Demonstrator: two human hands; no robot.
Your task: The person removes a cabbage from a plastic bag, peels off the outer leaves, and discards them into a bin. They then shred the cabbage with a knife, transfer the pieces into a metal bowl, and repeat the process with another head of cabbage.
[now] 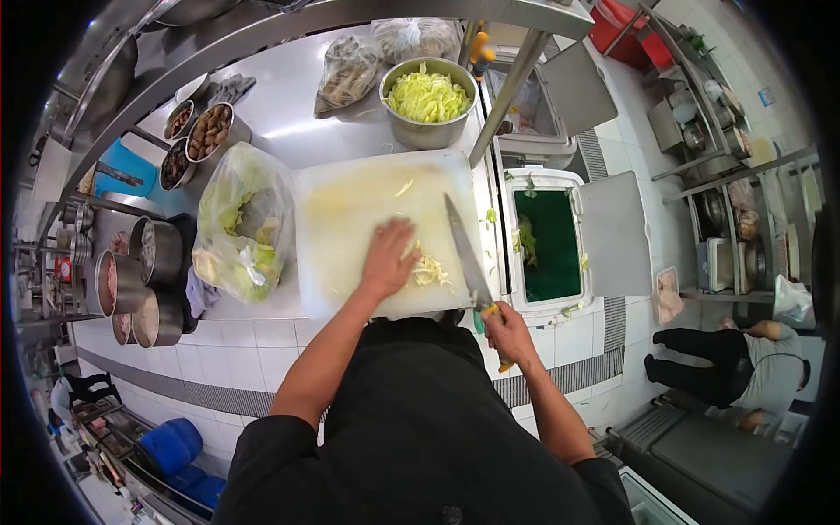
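My left hand lies with its fingers stretched out on the white cutting board, slightly blurred. Beside its thumb is a small heap of pale yellow cut strips, and one loose strip lies farther up the board. My right hand is closed round the yellow handle of a large kitchen knife. The blade points away from me along the board's right edge, apart from the strips. Behind the board stands a metal pot heaped with shredded green cabbage.
A clear bag of leafy greens sits left of the board, near metal pots of ingredients. To the right, a lidded bin stands open. A metal post rises behind the board. Another person is at far right.
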